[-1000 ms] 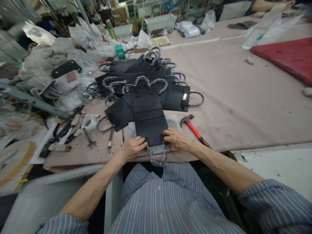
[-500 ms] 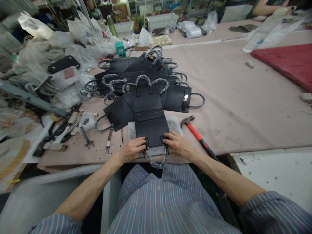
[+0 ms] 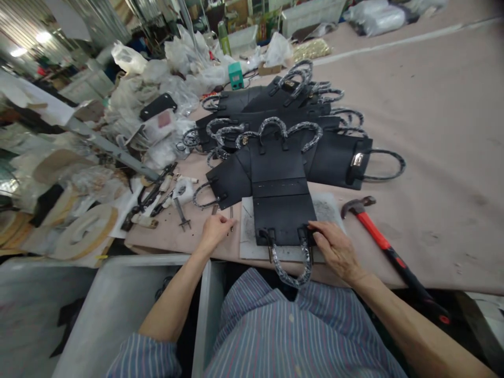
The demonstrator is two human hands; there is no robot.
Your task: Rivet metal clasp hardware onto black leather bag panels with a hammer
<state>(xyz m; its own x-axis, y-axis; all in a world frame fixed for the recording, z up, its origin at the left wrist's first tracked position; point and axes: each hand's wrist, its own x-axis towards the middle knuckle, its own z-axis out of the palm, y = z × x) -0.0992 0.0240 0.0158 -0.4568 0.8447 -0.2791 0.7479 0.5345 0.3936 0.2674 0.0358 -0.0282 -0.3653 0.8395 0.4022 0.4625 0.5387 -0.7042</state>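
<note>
A folded black bag panel (image 3: 283,212) lies on a pale, marked board (image 3: 247,231) in front of me. Its plastic-wrapped handle (image 3: 290,278) hangs over the table edge toward my lap. At the panel's lower right corner, beside the handle's tab, my right hand (image 3: 336,249) grips the edge with fingers and thumb. Left of the board, my left hand (image 3: 216,231) is closed with its fingertips on a thin metal rod (image 3: 231,212). Under that hand a flat metal tool (image 3: 214,209) is mostly hidden.
A red-and-black claw hammer (image 3: 378,236) lies to the right. Behind the panel, several black bag pieces (image 3: 334,157) with wrapped handles are piled. More hand tools (image 3: 181,212) and crumpled plastic bags (image 3: 157,79) are at left. Grey bins (image 3: 157,260) stand below the table edge.
My left hand has left the panel's lower left corner and moved left to the metal tools. My right hand stays at the right corner. The view has turned left.
</note>
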